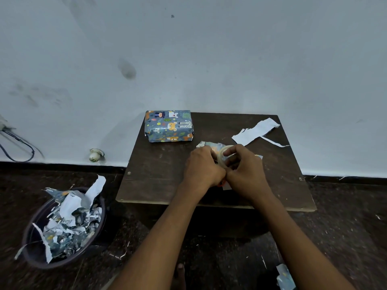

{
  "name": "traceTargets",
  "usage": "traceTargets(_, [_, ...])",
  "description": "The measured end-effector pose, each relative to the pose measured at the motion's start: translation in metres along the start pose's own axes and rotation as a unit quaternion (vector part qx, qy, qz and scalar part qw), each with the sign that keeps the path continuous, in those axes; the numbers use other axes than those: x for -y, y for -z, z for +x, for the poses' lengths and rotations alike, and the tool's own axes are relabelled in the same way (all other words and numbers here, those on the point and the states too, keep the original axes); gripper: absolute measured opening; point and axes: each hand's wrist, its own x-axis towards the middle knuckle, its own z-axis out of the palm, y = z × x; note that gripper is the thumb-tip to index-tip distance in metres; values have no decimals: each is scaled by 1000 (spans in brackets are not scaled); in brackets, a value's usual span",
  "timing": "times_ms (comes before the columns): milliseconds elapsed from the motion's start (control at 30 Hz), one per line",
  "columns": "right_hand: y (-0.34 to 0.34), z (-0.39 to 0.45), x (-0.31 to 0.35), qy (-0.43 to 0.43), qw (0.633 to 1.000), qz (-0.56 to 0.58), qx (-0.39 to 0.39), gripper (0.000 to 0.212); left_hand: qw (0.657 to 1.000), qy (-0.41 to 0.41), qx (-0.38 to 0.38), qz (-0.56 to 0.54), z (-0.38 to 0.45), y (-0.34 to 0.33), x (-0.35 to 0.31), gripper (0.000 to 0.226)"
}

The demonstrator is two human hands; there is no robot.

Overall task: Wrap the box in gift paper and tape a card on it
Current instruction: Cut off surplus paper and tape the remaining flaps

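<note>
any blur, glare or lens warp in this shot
Head view: wide-angle warp bends the floor line and the table edges; the wrapped box is fairly sharp, with small glints on its paper; both hands and the tape roll are slightly soft; lighting is dim and bluish.

Worktop (159,168): dark wood, matt, scuffed. Box (169,126): glossy printed gift paper. Tape roll (225,154): clear shiny plastic. Scraps (256,131): plain white paper.

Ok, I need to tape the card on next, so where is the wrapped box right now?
In the head view the wrapped box sits at the table's far left corner by the wall, beyond and left of both hands, untouched.
</note>
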Motion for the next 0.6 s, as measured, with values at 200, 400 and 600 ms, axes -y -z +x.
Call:
traceTargets(200, [7, 6, -5, 16, 999, 6, -34, 33, 1000, -6, 8, 23, -1, -1, 2, 35])
traceTargets(400, [31, 7, -14, 40, 996, 13, -77, 33, 994, -25, 14, 103, -1, 5, 4, 45])
traceTargets(600, [34, 5, -23, 26, 993, -100, -55, 36, 992, 3, 10, 123, 5, 19, 14, 33])
